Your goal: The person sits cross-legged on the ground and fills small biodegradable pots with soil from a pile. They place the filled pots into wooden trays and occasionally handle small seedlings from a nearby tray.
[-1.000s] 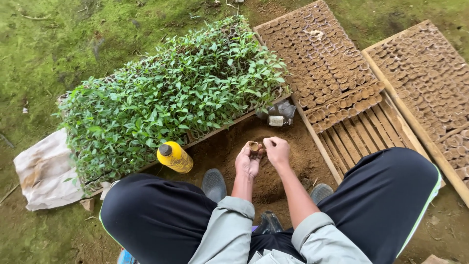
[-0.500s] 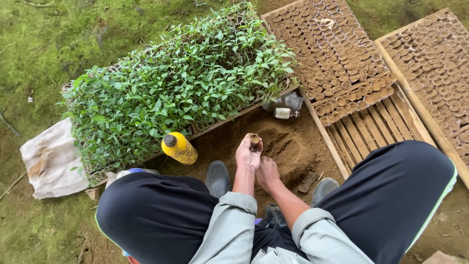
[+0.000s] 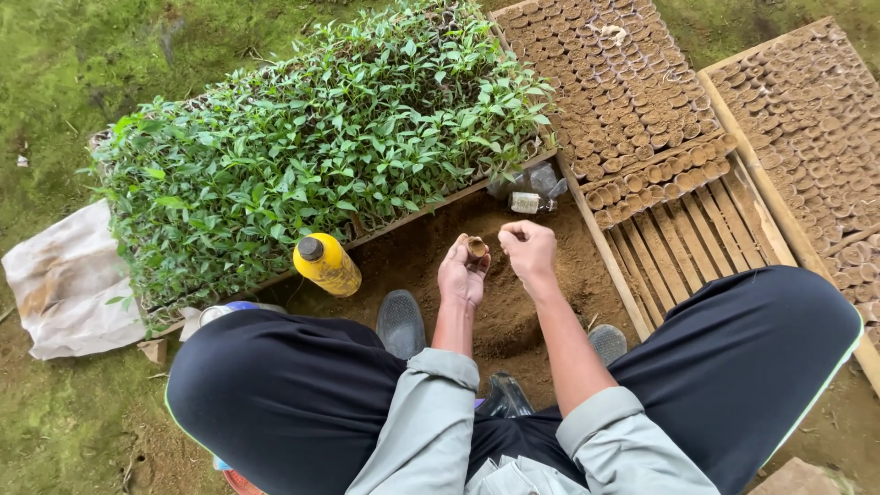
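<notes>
My left hand [image 3: 462, 273] holds a small brown tube-shaped pot [image 3: 476, 247] upright between its fingertips, above a heap of loose brown soil [image 3: 513, 293]. My right hand [image 3: 529, 249] hovers right beside the pot with its fingers bunched together, apparently pinching some soil. Both hands sit between my knees, over the soil heap.
A tray of green seedlings [image 3: 312, 156] fills the left. A yellow bottle [image 3: 325, 265] stands by my left knee and a clear bottle [image 3: 530, 192] lies beyond the soil. Wooden slatted trays [image 3: 678, 240] packed with small soil-filled pots [image 3: 623, 101] lie to the right. A pale sack [image 3: 60, 284] lies far left.
My right hand has gone down to the soil heap and come back up beside the pot. The left hand has kept the pot held in about the same place.
</notes>
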